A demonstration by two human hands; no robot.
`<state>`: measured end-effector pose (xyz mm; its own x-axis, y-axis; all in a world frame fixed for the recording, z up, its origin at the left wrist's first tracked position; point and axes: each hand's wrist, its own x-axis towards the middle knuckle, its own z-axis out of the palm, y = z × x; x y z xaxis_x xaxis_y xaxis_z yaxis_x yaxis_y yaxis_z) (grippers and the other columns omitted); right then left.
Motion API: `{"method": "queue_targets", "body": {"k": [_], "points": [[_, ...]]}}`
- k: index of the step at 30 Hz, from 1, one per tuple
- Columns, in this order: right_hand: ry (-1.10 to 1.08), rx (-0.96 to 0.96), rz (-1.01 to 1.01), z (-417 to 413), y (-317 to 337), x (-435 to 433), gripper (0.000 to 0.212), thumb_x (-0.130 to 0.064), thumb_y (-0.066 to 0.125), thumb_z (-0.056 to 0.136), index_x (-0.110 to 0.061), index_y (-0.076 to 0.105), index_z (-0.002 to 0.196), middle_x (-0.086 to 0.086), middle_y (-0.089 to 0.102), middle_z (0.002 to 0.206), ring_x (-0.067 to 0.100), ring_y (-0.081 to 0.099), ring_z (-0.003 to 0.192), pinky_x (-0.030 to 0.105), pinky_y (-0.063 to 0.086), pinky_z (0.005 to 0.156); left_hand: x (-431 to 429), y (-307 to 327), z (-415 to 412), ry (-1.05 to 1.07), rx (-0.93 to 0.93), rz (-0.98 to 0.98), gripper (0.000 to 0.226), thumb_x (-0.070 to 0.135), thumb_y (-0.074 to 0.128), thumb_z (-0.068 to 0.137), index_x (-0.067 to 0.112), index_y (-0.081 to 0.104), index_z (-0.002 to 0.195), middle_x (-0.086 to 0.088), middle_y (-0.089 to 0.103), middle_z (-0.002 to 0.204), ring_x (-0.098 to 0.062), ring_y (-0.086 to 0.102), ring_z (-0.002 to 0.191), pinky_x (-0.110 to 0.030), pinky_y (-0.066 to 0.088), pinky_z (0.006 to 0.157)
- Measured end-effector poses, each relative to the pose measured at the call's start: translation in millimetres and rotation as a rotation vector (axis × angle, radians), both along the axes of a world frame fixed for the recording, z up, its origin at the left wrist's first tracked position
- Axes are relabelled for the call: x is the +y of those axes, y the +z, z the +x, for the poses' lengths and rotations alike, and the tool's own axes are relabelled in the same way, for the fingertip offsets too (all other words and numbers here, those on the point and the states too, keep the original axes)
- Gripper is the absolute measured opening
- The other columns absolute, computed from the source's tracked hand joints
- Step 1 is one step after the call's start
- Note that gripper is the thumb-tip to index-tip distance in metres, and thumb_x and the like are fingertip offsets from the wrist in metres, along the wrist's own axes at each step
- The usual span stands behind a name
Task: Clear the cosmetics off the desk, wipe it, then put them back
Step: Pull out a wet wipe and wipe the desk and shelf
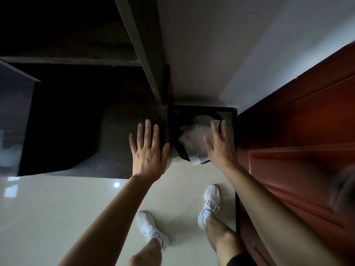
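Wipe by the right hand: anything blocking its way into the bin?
Nothing visible. The wipe sits over the open, lidless bin, just beneath the open right hand; the left hand is off to the side.

The right hand covers the right side of the waste bin, so that part of the rim is hidden. The white paper in the bin is blurred. It cannot be told whether it is tissue or a wipe, or whether the hand touches it. On the left, the hollow of the dark furniture is too dim to show anything inside. Pale shapes at the left edge are blurred and cut off. The red-brown door runs out of the right edge, where a dark smear is unreadable. Both legs are cut off by the near edge.
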<state>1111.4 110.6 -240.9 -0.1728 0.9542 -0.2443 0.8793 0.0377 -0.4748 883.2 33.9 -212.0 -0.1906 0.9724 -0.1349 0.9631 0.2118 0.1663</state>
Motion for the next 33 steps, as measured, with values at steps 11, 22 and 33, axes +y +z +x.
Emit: {"method": "queue_targets", "body": {"k": [11,22,33], "points": [[-0.184,0.014,0.489,33.9,286.9,21.1,0.067,-0.043,0.048,0.104,-0.011,0.026,0.158,0.028,0.016,0.163,0.046,0.022,0.149,0.052,0.024,0.121,54.4,260.3,16.2,-0.449,0.041,0.489,0.064,0.045,0.039,0.1,0.009,0.034,0.152,-0.014,0.017,0.164,-0.034,0.009,0.152,-0.059,0.01,0.12],[-0.576,-0.264,0.813,46.7,446.5,-221.0,0.068,-0.051,0.039,0.104,-0.017,0.023,0.16,0.018,0.012,0.167,0.035,0.014,0.154,0.046,0.02,0.124,-21.5,425.5,30.0,-0.752,-0.138,0.87,0.065,0.048,0.03,0.103,0.01,0.023,0.156,-0.018,0.013,0.164,-0.038,0.006,0.152,-0.062,0.01,0.118],[-1.067,-0.527,0.835,65.8,497.5,-556.6,0.066,-0.051,0.039,0.103,-0.02,0.023,0.16,0.012,0.013,0.168,0.031,0.014,0.155,0.049,0.029,0.12,-241.3,492.3,165.2,-1.252,-0.458,0.927,0.064,0.049,0.032,0.104,0.012,0.026,0.156,-0.014,0.014,0.165,-0.032,0.006,0.153,-0.06,0.009,0.119]]}}
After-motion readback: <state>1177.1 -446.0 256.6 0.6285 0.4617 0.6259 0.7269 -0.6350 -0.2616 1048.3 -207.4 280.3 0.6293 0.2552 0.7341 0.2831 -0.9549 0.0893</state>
